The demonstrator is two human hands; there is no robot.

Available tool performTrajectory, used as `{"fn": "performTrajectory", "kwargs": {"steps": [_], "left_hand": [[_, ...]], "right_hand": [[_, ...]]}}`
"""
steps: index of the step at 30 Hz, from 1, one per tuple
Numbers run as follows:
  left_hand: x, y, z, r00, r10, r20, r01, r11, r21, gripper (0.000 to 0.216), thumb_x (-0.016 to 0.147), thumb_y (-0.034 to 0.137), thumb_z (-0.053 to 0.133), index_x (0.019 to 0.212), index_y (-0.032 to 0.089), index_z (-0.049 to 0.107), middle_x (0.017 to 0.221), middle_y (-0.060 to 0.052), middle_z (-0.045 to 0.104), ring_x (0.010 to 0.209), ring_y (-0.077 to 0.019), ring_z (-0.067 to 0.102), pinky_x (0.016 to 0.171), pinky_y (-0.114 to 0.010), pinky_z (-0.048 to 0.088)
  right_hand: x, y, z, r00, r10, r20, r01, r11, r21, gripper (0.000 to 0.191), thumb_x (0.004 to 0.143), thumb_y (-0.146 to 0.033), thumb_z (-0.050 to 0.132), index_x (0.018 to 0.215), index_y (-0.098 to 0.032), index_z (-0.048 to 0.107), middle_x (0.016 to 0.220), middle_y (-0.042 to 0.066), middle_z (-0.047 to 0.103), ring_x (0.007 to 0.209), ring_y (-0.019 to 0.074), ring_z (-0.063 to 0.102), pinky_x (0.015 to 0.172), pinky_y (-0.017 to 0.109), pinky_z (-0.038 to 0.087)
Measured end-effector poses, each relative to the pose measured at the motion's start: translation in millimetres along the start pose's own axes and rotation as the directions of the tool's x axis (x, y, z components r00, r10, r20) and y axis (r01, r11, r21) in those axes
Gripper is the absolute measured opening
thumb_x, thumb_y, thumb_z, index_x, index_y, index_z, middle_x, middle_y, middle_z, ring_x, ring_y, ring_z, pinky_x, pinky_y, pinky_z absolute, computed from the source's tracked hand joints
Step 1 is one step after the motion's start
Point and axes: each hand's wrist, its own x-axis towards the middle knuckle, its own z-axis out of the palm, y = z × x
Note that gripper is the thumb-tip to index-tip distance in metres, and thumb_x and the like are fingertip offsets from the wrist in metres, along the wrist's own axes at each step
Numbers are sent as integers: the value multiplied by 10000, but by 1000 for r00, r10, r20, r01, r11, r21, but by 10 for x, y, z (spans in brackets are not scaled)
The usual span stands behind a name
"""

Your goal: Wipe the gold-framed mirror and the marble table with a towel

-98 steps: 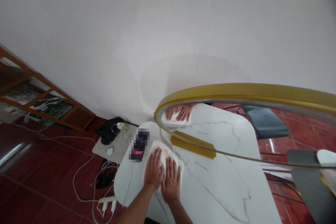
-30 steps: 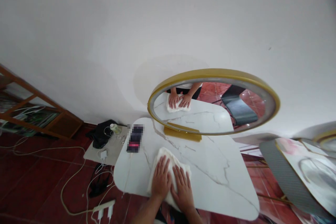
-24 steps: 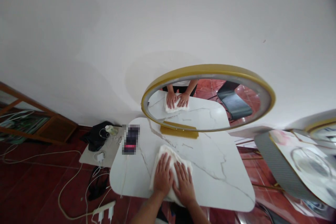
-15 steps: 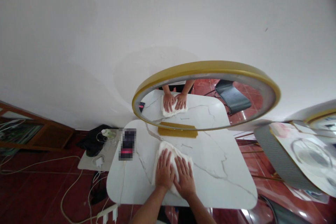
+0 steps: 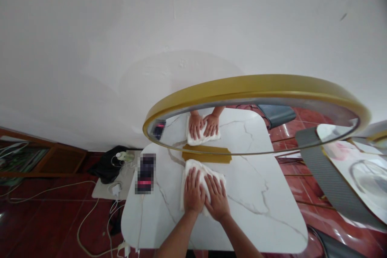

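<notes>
A folded white cloth [image 5: 191, 166] lies on the white marble-patterned table [image 5: 256, 225]. My left hand [image 5: 194, 193] rests flat on the cloth's left part, fingers stretched forward. Beside it, my right hand [image 5: 217, 197] presses flat on the right part, with its fingers spread a little. The thumbs nearly meet between them. Just past the cloth stands the gold base [image 5: 208, 154] of a round mirror [image 5: 250, 88], whose glass reflects both hands and the cloth.
A phone [image 5: 145, 173] with a charging cable lies on the table's left side. Cables and a dark bag [image 5: 107, 165] are at the left. On the right are a second table [image 5: 347, 161] and a black chair [image 5: 332, 242]. A pale wall [image 5: 90, 48] rises behind.
Both hands and the cloth have slid slightly forward, closer to the mirror base. The camera view has also shifted, so the mirror looks larger and wider.
</notes>
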Motion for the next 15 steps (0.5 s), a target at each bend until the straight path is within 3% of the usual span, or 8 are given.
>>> {"fn": "performTrajectory", "kwargs": {"steps": [10,15], "left_hand": [[22,12,-64,998,36,44,-36,999,8,651,829,128,391,1438,237,190,1512,-1,188,1384,-230,167,1119,-450,250],[37,-70,-165,988,138,75,-141,989,41,636,834,147,407,1433,234,212,1516,0,170,1389,-229,144,1114,-427,255]], "right_hand": [[164,143,1,999,-45,-28,46,998,35,719,828,-377,410,1451,-189,106,1485,33,215,1362,274,181,1105,491,90],[142,161,-13,997,-50,-63,53,997,50,707,837,-416,415,1449,-195,137,1477,29,240,1358,268,195,1107,485,87]]}}
